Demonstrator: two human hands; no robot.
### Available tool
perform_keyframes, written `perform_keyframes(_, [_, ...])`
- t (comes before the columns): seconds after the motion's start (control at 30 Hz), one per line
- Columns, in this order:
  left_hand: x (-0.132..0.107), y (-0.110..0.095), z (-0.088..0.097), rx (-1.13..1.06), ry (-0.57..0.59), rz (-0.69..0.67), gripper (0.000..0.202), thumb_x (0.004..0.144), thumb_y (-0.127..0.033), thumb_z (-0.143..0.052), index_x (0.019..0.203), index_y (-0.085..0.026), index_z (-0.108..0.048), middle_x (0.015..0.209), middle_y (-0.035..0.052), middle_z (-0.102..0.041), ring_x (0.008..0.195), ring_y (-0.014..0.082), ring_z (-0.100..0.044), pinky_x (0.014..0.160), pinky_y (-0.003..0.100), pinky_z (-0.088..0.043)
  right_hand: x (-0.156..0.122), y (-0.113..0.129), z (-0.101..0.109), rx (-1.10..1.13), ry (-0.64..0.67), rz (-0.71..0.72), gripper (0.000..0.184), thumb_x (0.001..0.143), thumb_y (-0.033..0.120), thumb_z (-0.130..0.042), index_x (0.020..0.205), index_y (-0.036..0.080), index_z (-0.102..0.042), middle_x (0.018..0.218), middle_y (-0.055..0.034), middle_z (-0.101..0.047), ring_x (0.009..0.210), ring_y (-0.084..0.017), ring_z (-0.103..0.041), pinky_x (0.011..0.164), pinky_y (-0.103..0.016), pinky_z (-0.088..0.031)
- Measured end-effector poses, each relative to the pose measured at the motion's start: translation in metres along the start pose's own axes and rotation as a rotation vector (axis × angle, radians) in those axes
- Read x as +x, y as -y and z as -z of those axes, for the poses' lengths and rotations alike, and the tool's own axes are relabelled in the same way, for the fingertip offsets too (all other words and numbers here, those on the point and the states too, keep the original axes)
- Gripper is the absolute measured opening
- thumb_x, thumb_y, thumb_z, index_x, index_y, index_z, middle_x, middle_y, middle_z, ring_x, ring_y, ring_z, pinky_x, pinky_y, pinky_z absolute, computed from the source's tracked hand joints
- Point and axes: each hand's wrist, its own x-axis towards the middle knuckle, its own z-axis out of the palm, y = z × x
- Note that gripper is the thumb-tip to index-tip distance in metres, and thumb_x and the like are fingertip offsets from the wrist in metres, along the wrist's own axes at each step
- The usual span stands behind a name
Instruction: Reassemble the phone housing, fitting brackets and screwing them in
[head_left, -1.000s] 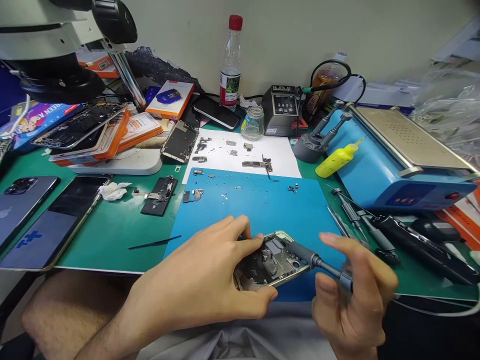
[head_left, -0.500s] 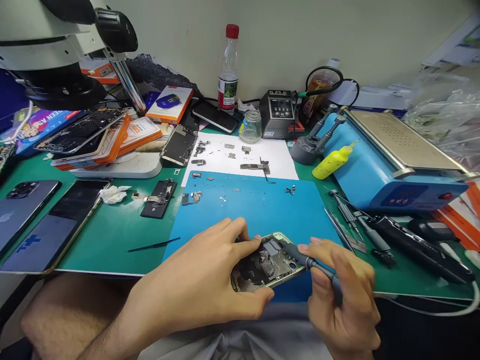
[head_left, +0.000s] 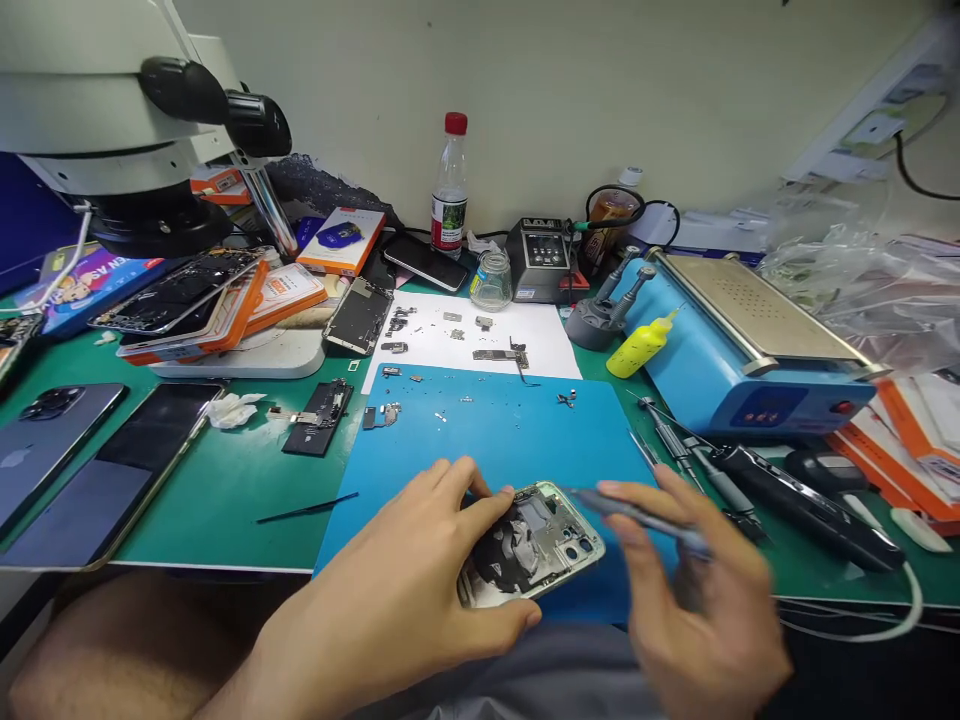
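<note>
- The left hand (head_left: 409,600) sits at the lower centre of the frame, its fingers (head_left: 480,505) curled over the near and left edges of the opened phone frame (head_left: 536,545), gripping it against the blue mat (head_left: 510,430).
- The phone frame lies at the lower centre of the frame on the mat's near edge, its open side up and its camera corner pointing right; it sits slightly lower and more level than half a second ago.
- The right hand (head_left: 701,590) is at the lower right, blurred; its fingers close around a grey screwdriver (head_left: 637,512) that runs up-left from them.
- Half a second ago the screwdriver's tip rested on the phone frame's upper right corner; now it hangs just beside that corner, apart from it, and the shaft lies flatter.
- The view has tipped up since then: the red-capped bottle (head_left: 450,185) and the soldering station (head_left: 536,260) appear lower in the upper centre.
- On the green worktop (head_left: 225,470) at the left lie two dark phones (head_left: 105,470), unmoved, as are the loose parts on the white sheet (head_left: 480,335).
- A blue machine (head_left: 742,355) stands at the right, with a yellow squeeze bottle (head_left: 641,345) just beside it.
</note>
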Motion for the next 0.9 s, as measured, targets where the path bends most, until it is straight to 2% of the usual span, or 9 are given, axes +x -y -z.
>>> perform_keyframes(0.07, [-0.003, 0.003, -0.009, 0.029, -0.031, -0.025, 0.067, 0.087, -0.04, -0.085, 0.149, -0.031, -0.061, 0.133, 0.0056, -0.06, 0.118, 0.0307, -0.058, 0.103, 0.048, -0.051, 0.011, 0.003, -0.002, 0.096, -0.122, -0.212, 0.039, 0.098, 0.015, -0.074, 0.135, 0.026, -0.066, 0.114, -0.0052, -0.077, 0.082, -0.019, -0.079, 0.078, -0.035, -0.069])
perform_keyframes(0.1, [-0.004, 0.004, -0.013, 0.043, -0.046, -0.034, 0.072, 0.087, -0.038, -0.085, 0.153, -0.032, -0.058, 0.137, 0.0062, -0.059, 0.12, 0.0316, -0.057, 0.104, 0.049, -0.051, 0.017, 0.002, -0.005, 0.134, -0.117, -0.284, 0.031, 0.098, 0.021, -0.075, 0.128, 0.026, -0.067, 0.116, -0.0051, -0.077, 0.084, -0.019, -0.079, 0.08, -0.036, -0.069])
perform_keyframes(0.17, [-0.005, 0.005, -0.021, 0.07, -0.077, -0.042, 0.078, 0.087, -0.035, -0.086, 0.158, -0.032, -0.052, 0.142, 0.0065, -0.058, 0.122, 0.0324, -0.056, 0.106, 0.051, -0.052, 0.028, -0.004, -0.012, 0.182, 0.026, -0.375, 0.019, 0.101, 0.03, -0.073, 0.118, 0.026, -0.067, 0.123, -0.0052, -0.077, 0.096, -0.021, -0.081, 0.09, -0.039, -0.07])
perform_keyframes(0.27, [-0.003, 0.006, -0.028, 0.105, -0.109, -0.041, 0.086, 0.087, -0.034, -0.088, 0.162, -0.031, -0.046, 0.147, 0.008, -0.057, 0.126, 0.0335, -0.055, 0.109, 0.054, -0.052, 0.034, -0.016, -0.023, 0.186, 0.212, -0.399, 0.01, 0.107, 0.035, -0.063, 0.107, 0.026, -0.066, 0.131, -0.0058, -0.076, 0.105, -0.022, -0.08, 0.098, -0.044, -0.068])
perform_keyframes(0.4, [-0.002, 0.006, -0.03, 0.124, -0.093, -0.025, 0.089, 0.087, -0.045, -0.09, 0.163, -0.026, -0.047, 0.151, 0.0118, -0.055, 0.13, 0.0361, -0.053, 0.111, 0.059, -0.051, 0.032, -0.022, -0.028, 0.159, 0.287, -0.374, 0.014, 0.109, 0.036, -0.058, 0.105, 0.026, -0.065, 0.133, -0.0057, -0.076, 0.106, -0.023, -0.08, 0.097, -0.044, -0.067])
perform_keyframes(0.6, [-0.004, 0.007, -0.024, 0.035, -0.12, -0.021, 0.072, 0.099, -0.057, -0.073, 0.162, -0.031, -0.049, 0.149, 0.0091, -0.057, 0.131, 0.0331, -0.054, 0.112, 0.055, -0.051, 0.033, -0.021, -0.026, 0.221, 0.211, -0.416, 0.014, 0.108, 0.039, -0.061, 0.109, 0.026, -0.065, 0.138, -0.0068, -0.074, 0.107, -0.023, -0.08, 0.1, -0.045, -0.067])
perform_keyframes(0.7, [-0.003, 0.006, -0.019, -0.032, -0.118, -0.017, 0.053, 0.108, -0.052, -0.062, 0.157, -0.034, -0.054, 0.145, 0.0059, -0.06, 0.128, 0.0291, -0.056, 0.11, 0.049, -0.052, 0.035, -0.023, -0.028, 0.237, 0.234, -0.446, 0.016, 0.107, 0.041, -0.062, 0.109, 0.025, -0.066, 0.134, -0.0083, -0.076, 0.106, -0.024, -0.08, 0.099, -0.046, -0.067])
perform_keyframes(0.8, [-0.002, 0.007, -0.017, -0.07, -0.132, -0.019, 0.044, 0.111, -0.046, -0.056, 0.153, -0.034, -0.058, 0.142, 0.005, -0.063, 0.127, 0.027, -0.058, 0.111, 0.046, -0.051, 0.036, -0.022, -0.029, 0.242, 0.265, -0.461, 0.015, 0.107, 0.04, -0.063, 0.109, 0.026, -0.067, 0.133, -0.0073, -0.077, 0.107, -0.024, -0.08, 0.1, -0.047, -0.066])
perform_keyframes(0.9, [0.0, 0.012, -0.019, -0.097, -0.174, -0.008, 0.04, 0.111, -0.041, -0.057, 0.149, -0.029, -0.062, 0.139, 0.0064, -0.066, 0.125, 0.0263, -0.06, 0.112, 0.044, -0.051, 0.037, -0.019, -0.026, 0.296, 0.169, -0.48, 0.014, 0.104, 0.039, -0.068, 0.108, 0.026, -0.068, 0.13, -0.0067, -0.077, 0.102, -0.023, -0.081, 0.097, -0.044, -0.068])
